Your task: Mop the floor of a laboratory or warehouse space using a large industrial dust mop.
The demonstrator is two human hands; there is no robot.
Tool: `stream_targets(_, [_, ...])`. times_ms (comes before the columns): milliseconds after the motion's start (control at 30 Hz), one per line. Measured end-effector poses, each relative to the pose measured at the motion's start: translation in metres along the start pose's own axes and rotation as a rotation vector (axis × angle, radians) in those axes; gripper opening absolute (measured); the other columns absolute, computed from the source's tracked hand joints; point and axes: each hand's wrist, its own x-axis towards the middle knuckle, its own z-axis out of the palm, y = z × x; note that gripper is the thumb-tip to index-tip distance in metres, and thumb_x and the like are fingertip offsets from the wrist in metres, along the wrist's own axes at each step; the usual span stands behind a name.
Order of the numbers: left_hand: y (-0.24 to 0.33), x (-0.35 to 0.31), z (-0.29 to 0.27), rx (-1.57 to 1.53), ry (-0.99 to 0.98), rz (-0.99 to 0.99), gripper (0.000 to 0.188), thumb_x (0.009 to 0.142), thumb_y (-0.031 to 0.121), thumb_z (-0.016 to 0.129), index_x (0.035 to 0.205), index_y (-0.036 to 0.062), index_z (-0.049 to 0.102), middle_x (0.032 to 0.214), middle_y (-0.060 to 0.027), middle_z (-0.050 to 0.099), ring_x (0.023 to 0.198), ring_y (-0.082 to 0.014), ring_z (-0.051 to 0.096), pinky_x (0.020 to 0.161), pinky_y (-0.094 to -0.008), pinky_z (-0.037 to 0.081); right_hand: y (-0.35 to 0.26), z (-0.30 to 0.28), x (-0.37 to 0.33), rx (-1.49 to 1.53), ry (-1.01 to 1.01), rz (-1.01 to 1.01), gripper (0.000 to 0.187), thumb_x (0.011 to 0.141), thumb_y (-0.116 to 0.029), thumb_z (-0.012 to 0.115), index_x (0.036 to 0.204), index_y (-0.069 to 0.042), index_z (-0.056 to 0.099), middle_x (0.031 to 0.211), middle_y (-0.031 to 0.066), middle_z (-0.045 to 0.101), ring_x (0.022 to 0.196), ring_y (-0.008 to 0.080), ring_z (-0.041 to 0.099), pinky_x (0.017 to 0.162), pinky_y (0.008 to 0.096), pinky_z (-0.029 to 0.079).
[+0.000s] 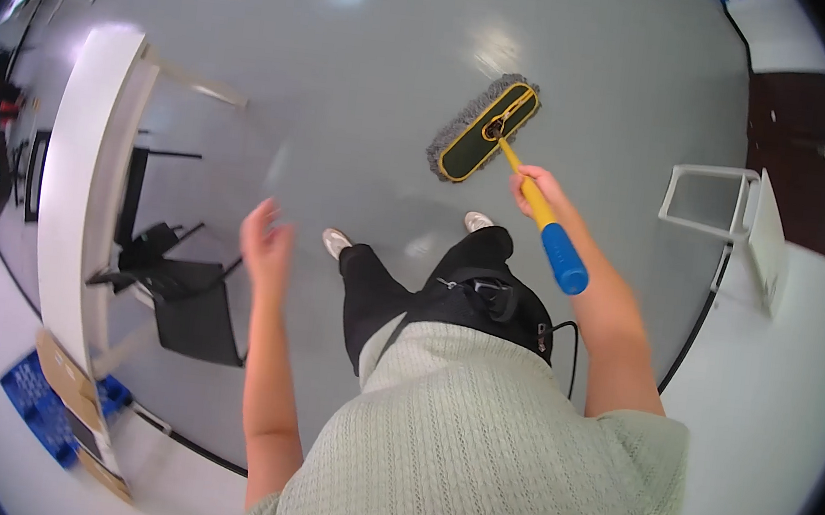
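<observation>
A dust mop (pixel 491 133) with a grey fringed head and a dark green, yellow-edged top rests on the floor ahead of me, slightly to the right. Its yellow pole slants back toward my body and ends in a blue grip (pixel 563 258). My right hand (pixel 537 188) is wrapped round the yellow part, just beyond the blue end. Off to the left, my left hand (pixel 267 240) hangs in the air with loosely bent fingers a little apart and nothing in it; motion slightly blurs it.
Grey floor (pixel 371 82) stretches ahead. A long white table (pixel 89 173) stands on the left, with a black chair (pixel 191 305) beside it. Blue crates (pixel 40 404) and cardboard (pixel 68 377) lie at lower left. To the right are a white-framed stand (pixel 710 198) and a brown door-like panel (pixel 806 148).
</observation>
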Motion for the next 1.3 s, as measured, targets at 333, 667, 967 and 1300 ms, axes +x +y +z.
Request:
stream_targets(333, [0.221,-0.167,0.342,-0.484,-0.183,0.284,0.026,0.072,0.01,0.077,0.09,0.0087,0.058,0.094,-0.0083,0.061,0.092,-0.0251,0.059,0.098,-0.0377,0.04,-0.069,-0.075,0.061,-0.505,0.021,0.236,0.013,0.085,-0.016,0.053,0.081,-0.006,0.046,0.065,0.0055,0.053,0.057,0.0165,0.055,0.052,0.0271,0.05])
stream_targets(667, [0.284,-0.329,0.35,-0.382,0.21,0.448,0.036,0.07,0.015,0.079,0.064,0.007,0.045,0.062,-0.0042,0.05,0.061,-0.025,0.053,0.072,-0.0349,0.048,-0.055,-0.162,0.015,-0.446,0.015,0.452,0.019,0.085,-0.011,0.048,0.07,-0.012,0.037,0.051,-0.0011,0.041,0.043,0.0101,0.046,0.042,0.0238,0.044])
stream_targets(967, [0.334,-0.472,0.353,-0.419,0.295,0.393,0.04,0.071,0.022,0.081,0.061,0.0091,0.045,0.063,-0.0027,0.055,0.067,-0.0216,0.059,0.09,-0.0462,0.046,-0.007,-0.198,-0.09,-0.611,-0.062,0.603,0.022,0.085,-0.006,0.048,0.067,-0.01,0.036,0.053,-0.0015,0.039,0.043,0.0099,0.042,0.043,0.023,0.042])
stream_targets(1300, [0.304,-0.45,0.367,-0.269,0.566,0.251,0.037,0.071,0.025,0.081,0.065,0.0114,0.047,0.072,-0.0012,0.056,0.082,-0.0206,0.062,0.105,-0.0476,0.033,0.069,-0.135,-0.044,-0.832,-0.146,0.62,0.02,0.086,-0.009,0.05,0.073,-0.011,0.036,0.054,-0.0014,0.04,0.043,0.0102,0.044,0.043,0.0224,0.042])
